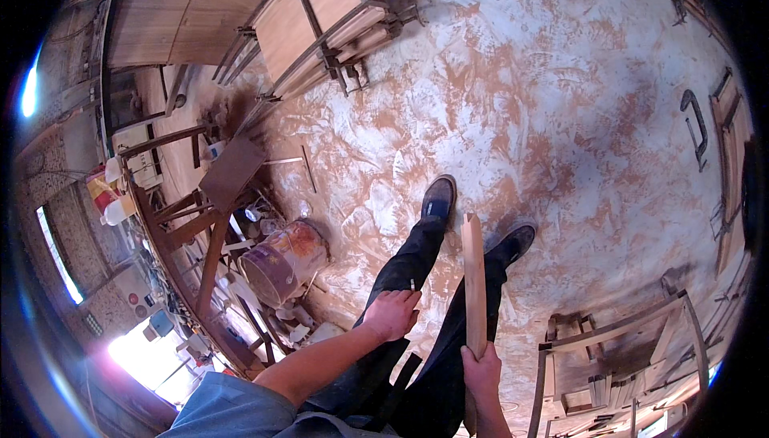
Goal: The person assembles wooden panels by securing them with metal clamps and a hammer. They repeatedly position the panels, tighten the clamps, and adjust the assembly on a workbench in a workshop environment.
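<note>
My right hand (pixel 482 370) is wrapped round a long, narrow piece of light wood (pixel 475 286). The wood stands out past my right leg, its far end near my shoes, while its near end runs back beside my forearm. In front of my left thigh, my left hand (pixel 392 314) is closed with its fingers curled. A short, thin white stick (pixel 413 284) pokes out at its fingertips, too small for me to tell its kind. My left hand is apart from the wood.
Dust covers the floor (pixel 481 101). At left stand a round bin (pixel 276 266) and a cluttered wooden bench (pixel 210 266). Clamped wooden panels (pixel 296 45) lie at the far left. A wooden frame (pixel 617 324) is at the near right, and a metal clamp (pixel 695 129) lies farther right.
</note>
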A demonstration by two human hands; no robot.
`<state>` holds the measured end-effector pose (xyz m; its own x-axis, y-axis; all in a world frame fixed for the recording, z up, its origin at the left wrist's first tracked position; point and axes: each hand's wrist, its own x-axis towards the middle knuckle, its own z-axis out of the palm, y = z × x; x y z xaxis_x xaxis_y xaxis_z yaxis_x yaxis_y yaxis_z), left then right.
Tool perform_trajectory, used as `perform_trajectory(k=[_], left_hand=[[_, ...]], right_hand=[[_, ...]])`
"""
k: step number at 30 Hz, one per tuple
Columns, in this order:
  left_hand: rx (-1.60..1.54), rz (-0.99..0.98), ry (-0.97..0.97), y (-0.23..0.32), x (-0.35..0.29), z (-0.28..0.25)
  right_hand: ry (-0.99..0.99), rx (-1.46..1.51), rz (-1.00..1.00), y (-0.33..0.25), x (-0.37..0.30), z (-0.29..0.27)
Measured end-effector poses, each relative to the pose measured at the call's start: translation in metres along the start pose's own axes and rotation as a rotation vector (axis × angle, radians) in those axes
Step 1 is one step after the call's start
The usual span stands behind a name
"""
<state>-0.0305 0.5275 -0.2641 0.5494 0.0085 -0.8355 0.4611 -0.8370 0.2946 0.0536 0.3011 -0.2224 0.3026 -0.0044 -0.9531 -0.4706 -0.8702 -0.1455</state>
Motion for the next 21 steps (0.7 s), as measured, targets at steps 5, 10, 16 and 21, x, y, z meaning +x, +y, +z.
perform_trajectory(k=[5, 10, 16, 21], left_hand=[[0.012, 0.010, 0.006, -0.0014, 0.0004, 0.0000], [0.000, 0.017, 0.018, -0.0010, -0.0004, -0.0013], [-0.004, 0.009, -0.004, -0.0007, -0.0013, -0.0040], [-0.001, 0.009, -0.004, -0.0038, -0.0016, 0.0001]], right_hand=[[-0.001, 0.012, -0.004, -0.0012, -0.0011, 0.0001], [0.004, -0.015, -0.008, 0.0029, 0.0001, 0.0027], [0.018, -0.010, -0.043, 0.0053, 0.0001, 0.0043], [0.019, 0.013, -0.039, 0.0032, -0.0011, 0.0041]])
